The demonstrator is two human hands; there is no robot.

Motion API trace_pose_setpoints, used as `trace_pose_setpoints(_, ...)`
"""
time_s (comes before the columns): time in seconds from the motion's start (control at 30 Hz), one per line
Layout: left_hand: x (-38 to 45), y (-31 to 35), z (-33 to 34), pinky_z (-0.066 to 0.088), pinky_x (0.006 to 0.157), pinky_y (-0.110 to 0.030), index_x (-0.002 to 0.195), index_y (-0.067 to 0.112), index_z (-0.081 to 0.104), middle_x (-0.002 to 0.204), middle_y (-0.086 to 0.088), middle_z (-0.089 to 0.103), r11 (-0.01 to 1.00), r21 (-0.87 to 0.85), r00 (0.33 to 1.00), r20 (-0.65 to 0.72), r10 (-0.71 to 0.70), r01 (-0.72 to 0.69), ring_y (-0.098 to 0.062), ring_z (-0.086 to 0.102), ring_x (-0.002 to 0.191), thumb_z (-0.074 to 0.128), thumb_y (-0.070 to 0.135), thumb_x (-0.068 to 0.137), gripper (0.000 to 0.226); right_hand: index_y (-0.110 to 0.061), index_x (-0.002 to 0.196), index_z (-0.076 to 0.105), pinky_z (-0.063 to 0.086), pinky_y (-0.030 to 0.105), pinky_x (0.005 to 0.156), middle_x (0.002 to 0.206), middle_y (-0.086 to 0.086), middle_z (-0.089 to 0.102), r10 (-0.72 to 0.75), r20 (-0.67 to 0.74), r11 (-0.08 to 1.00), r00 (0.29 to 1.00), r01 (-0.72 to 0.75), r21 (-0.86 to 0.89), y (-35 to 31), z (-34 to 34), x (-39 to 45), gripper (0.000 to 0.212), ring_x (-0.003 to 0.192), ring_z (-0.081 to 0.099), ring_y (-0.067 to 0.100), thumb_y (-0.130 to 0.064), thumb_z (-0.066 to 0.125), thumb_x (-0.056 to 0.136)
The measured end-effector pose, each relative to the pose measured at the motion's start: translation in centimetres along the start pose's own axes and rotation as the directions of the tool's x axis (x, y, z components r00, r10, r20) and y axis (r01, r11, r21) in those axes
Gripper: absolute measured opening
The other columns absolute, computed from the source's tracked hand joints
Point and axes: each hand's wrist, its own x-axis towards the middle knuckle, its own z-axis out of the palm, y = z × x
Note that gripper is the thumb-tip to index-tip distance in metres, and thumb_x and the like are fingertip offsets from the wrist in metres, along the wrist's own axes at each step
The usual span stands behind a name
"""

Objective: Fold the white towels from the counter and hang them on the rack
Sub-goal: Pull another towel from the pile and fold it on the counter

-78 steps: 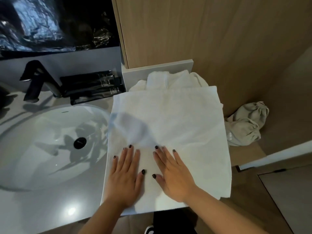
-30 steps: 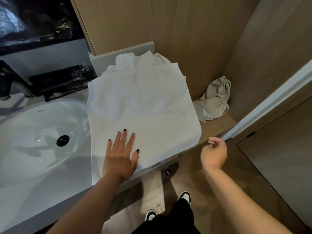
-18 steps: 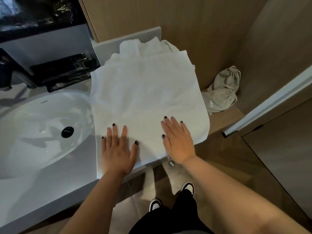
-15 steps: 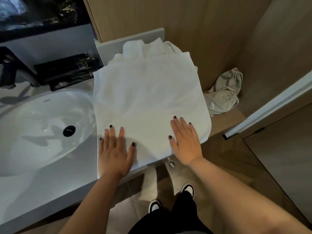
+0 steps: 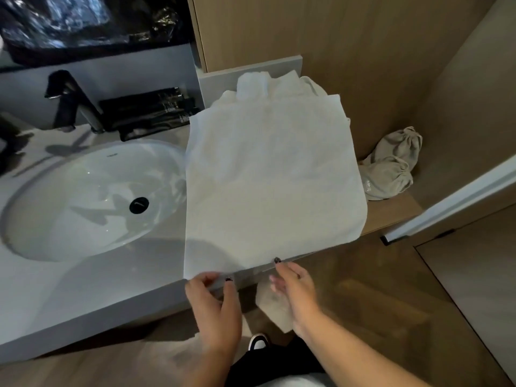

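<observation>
**Near edge of towel at the counter lip, ready to slip**

Flat white terry towel [image 5: 268, 174] spread on the pale grey stone counter [image 5: 92, 286], right of the oval white basin [image 5: 83, 196], near hem overhanging the front edge. Left hand [image 5: 215, 305] at that hem, thumb and fingers closing on it, probably pinching. Right hand [image 5: 296, 291] just beside, fingers loosely apart, one fingertip touching the hem; grip impossible to confirm.

Risks, as judged: uneven pull from one corner, skewing the fold; whole towel sliding off onto the wooden floor; left edge dipping into the basin; crumpled white towels [image 5: 268, 82] behind dragged forward too.

Around: matt black tap [image 5: 69, 101], black toiletry tubes [image 5: 150, 110], beige drawstring cloth bags [image 5: 391, 169] on a wooden shelf, oak-toned wall panels. No rack in sight.
</observation>
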Motion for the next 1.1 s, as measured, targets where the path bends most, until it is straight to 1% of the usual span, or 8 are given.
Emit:
trace_pose_setpoints(0.07,0.0,-0.2,1.4,0.041,0.066,-0.022,0.103,0.014,0.055,0.094,-0.004,0.057,0.867,-0.216,0.894,0.088,-0.44,0.449,-0.018,0.055,0.082,0.064,0.012,0.092,0.015,-0.007,0.113,0.057,0.054,0.034,0.09,0.106,0.011,0.067,0.11,0.129,0.989,0.986,-0.121,0.087,0.7,1.3,0.7,0.036,0.102,0.066,0.024,-0.021,0.071,0.084)
trace_pose_setpoints(0.1,0.4,-0.4,1.7,0.042,0.067,-0.025,0.102,0.01,0.057,0.09,-0.007,0.058,0.763,-0.291,0.816,0.181,-0.549,0.578,-0.017,0.054,0.076,0.065,0.016,0.092,0.013,-0.005,0.112,0.059,0.053,0.034,0.091,0.108,0.012,0.067,0.134,0.163,0.978,0.978,-0.156,0.137,0.8,1.8,1.0,0.035,0.105,0.065,0.025,-0.023,0.07,0.084)
trace_pose_setpoints(0.17,1.5,-0.4,2.0,0.046,0.076,-0.029,0.099,0.011,0.063,0.085,-0.007,0.061,0.552,-0.446,0.707,0.373,-0.601,0.705,-0.015,0.057,0.075,0.064,0.021,0.093,0.011,-0.005,0.119,0.059,0.05,0.036,0.096,0.115,0.013,0.068,0.152,0.173,0.951,0.973,-0.192,0.243,0.2,2.3,1.6,0.039,0.11,0.064,0.025,-0.024,0.07,0.086)
trace_pose_setpoints(0.27,2.7,-0.2,1.6,0.05,0.087,-0.033,0.103,0.014,0.067,0.077,-0.001,0.069,0.415,-0.555,0.684,0.474,-0.554,0.721,-0.016,0.067,0.082,0.065,0.022,0.092,0.014,-0.009,0.124,0.06,0.051,0.038,0.097,0.115,0.011,0.072,0.134,0.173,0.896,0.976,-0.194,0.399,-0.9,2.0,2.0,0.037,0.109,0.067,0.024,-0.021,0.068,0.089)
trace_pose_setpoints(0.37,3.1,0.2,1.3,0.049,0.09,-0.034,0.104,0.014,0.065,0.061,0.001,0.064,0.399,-0.573,0.693,0.511,-0.509,0.716,-0.016,0.063,0.076,0.067,0.025,0.09,0.018,-0.01,0.124,0.061,0.053,0.042,0.096,0.113,0.011,0.072,0.113,0.135,0.864,0.984,-0.165,0.477,-1.6,1.0,2.3,0.035,0.106,0.069,0.024,-0.015,0.068,0.09)
trace_pose_setpoints(0.63,3.5,-0.3,0.0,0.055,0.073,-0.03,0.107,0.012,0.064,0.093,-0.007,0.075,0.521,-0.576,0.756,0.304,-0.58,0.63,-0.018,0.071,0.078,0.068,0.032,0.091,0.026,-0.011,0.126,0.061,0.061,0.038,0.078,0.111,0.011,0.073,0.046,-0.028,0.847,0.999,-0.024,0.531,-4.3,-3.5,3.6,0.036,0.099,0.072,0.022,-0.01,0.065,0.09)
trace_pose_setpoints(0.83,3.5,0.6,-1.7,0.056,0.066,-0.024,0.095,0.011,0.061,0.086,-0.008,0.069,0.569,-0.569,0.784,0.248,-0.569,0.593,-0.016,0.068,0.073,0.064,0.026,0.095,0.015,-0.005,0.119,0.062,0.06,0.038,0.082,0.099,0.012,0.075,-0.021,-0.202,0.909,0.979,0.102,0.403,-7.6,-8.7,3.1,0.025,0.096,0.072,0.021,-0.011,0.062,0.095)
trace_pose_setpoints(1.1,4.7,1.0,-3.7,0.059,0.073,-0.03,0.122,0.004,0.052,0.109,-0.019,0.066,0.737,-0.513,0.891,0.142,-0.432,0.439,-0.023,0.067,0.087,0.058,0.012,0.098,0.025,-0.012,0.124,0.051,0.055,0.031,0.075,0.102,0.016,0.063,-0.197,-0.29,0.953,0.937,0.253,0.168,-11.3,-12.8,1.9,0.034,0.087,0.066,0.021,0.003,0.056,0.094)
